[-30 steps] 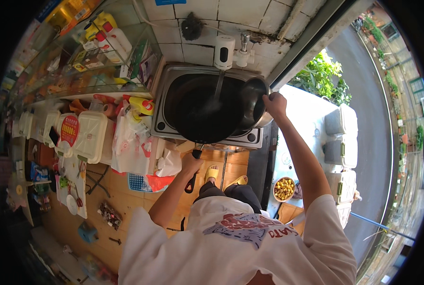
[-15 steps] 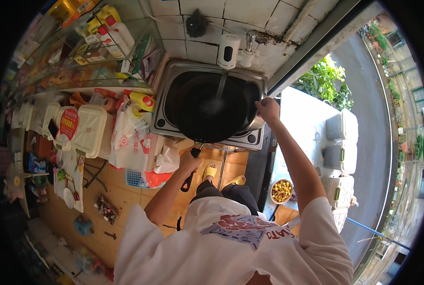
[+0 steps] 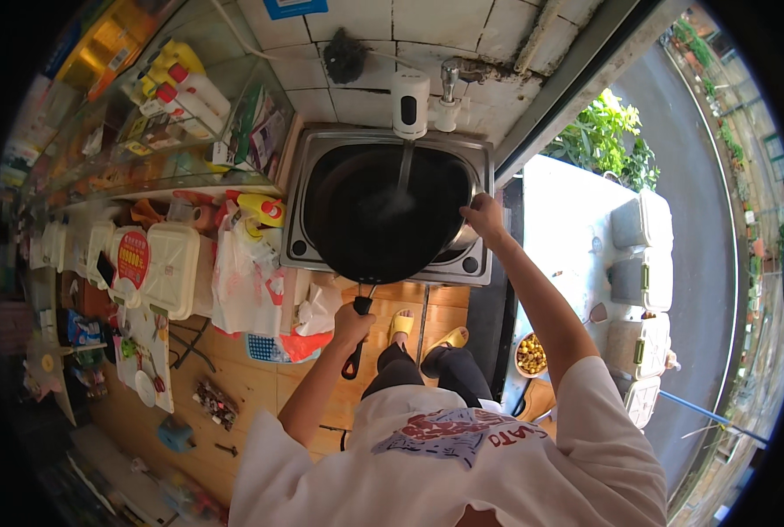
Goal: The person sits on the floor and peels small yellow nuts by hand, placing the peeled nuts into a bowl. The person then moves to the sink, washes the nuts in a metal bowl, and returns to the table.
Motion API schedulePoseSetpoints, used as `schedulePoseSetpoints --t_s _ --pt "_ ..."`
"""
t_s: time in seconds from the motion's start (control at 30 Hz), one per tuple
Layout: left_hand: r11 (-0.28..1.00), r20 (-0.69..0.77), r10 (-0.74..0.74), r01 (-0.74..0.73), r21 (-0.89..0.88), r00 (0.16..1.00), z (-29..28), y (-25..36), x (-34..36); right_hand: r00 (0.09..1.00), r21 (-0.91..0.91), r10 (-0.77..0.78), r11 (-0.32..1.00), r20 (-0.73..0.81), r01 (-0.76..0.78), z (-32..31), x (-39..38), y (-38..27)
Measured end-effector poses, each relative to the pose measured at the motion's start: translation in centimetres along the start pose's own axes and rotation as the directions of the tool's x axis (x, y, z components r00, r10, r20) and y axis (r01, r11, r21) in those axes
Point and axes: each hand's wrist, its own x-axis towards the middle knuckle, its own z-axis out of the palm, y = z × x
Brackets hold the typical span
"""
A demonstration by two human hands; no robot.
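Observation:
My left hand (image 3: 354,325) is wrapped round the black handle of a large dark wok (image 3: 357,250). The wok lies tilted over the metal sink (image 3: 297,220), with its handle toward me. From the white tap (image 3: 409,104) a stream of water (image 3: 404,167) falls into the wok and splashes in its middle. My right hand (image 3: 487,218) is closed at the wok's right side, its fingertips at a dark edge beside a shiny metal surface (image 3: 465,239); what exactly they grip is hidden.
Plastic bags (image 3: 247,277) and lidded bins (image 3: 170,268) stand left of the sink, below a glass shelf (image 3: 159,176) with bottles. To the right, a pale counter (image 3: 554,228) carries a bowl of yellowish pieces (image 3: 531,354) and several containers (image 3: 651,281). A window frame borders the right side.
The view has shifted slightly. My right hand has come a little lower along the wok's right side, and the dark rounded shape there no longer stands out. The water still runs.

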Motion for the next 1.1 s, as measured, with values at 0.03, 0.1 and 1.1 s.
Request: schedulePoseSetpoints --t_s 0.03,0.1,1.1 --pt "1.0 -0.004 -0.001 0.001 0.002 1.0 -0.1 -0.4 -0.3 0.999 0.106 0.037 0.994 0.018 -0.039 0.3 0.1 0.4" --pt "1.0 -0.014 -0.014 0.014 0.003 1.0 -0.8 -1.5 -1.0 0.991 0.35 0.082 0.93 0.102 -0.112 1.2 0.4 1.9" --pt "0.977 -0.115 -0.052 0.074 0.201 0.992 -7.0 -7.2 -8.5 0.929 0.499 0.266 0.86 -0.256 -0.109 16.5 2.6 9.1"
